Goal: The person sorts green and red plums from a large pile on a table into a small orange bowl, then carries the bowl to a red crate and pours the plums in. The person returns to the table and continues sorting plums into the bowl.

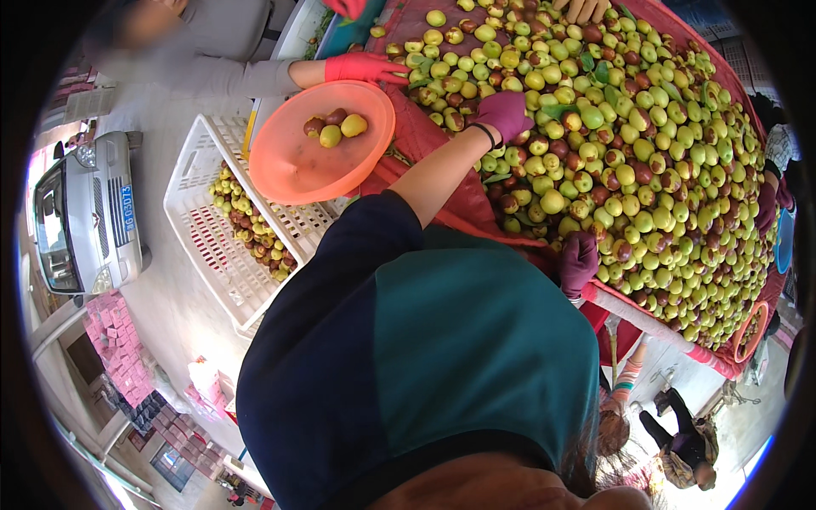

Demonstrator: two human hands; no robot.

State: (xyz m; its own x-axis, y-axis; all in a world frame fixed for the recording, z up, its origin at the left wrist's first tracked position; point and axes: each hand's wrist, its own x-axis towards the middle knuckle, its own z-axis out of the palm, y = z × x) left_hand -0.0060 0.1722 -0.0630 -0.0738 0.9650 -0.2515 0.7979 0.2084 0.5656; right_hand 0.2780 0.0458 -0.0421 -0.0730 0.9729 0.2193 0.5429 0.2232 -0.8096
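My left hand (503, 118), in a purple glove with a dark band at the wrist, reaches into a heap of green and reddish-brown jujubes (660, 169). Its fingertips are turned away, so a held fruit cannot be made out. At the near edge of the heap is my right hand (579, 262), also purple-gloved, with curled fingers beside the jujubes. Whether it grips one is hidden, and my torso covers most of that arm. Left of my left arm, an orange plastic basin (290, 156) holds several jujubes and rests over a white plastic crate (194, 166).
Jujubes (252, 223) lie inside the crate. Red padded cloth (440, 143) lines the sorting table. A co-worker's red-gloved hand (366, 68) reaches in past the basin; another gloved hand (583, 9) is at the far side. A silver van (95, 213) and pink boxes (118, 347) stand left.
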